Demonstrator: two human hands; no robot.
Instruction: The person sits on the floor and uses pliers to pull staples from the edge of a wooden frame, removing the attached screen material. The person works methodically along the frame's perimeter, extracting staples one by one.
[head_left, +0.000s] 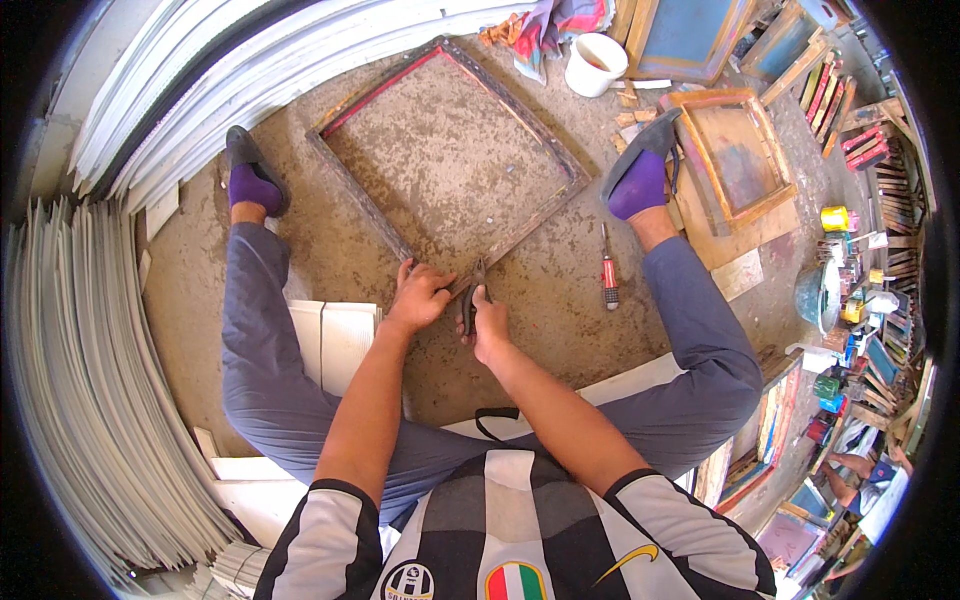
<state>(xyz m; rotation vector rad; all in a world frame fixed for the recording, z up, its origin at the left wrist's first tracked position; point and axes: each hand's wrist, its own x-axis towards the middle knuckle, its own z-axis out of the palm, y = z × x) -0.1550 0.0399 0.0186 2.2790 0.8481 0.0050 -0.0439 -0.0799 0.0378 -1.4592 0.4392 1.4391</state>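
A worn wooden frame, dark with red streaks along one inner edge, lies flat on the floor between my outstretched legs. At its near corner my left hand is closed on the wood. Just right of that corner, my right hand is wrapped round a pair of pliers. The jaws point away from me and lie against the frame's corner; whether they grip anything there is too small to tell. A screwdriver with a red and black handle lies on the floor to the right, apart from both hands.
Stacks of white sheets line the left side and back. Beyond my right foot stand a white bucket and a smaller wooden frame on a board. Paint pots, including a yellow one, crowd the right. Another person's arm shows at far right.
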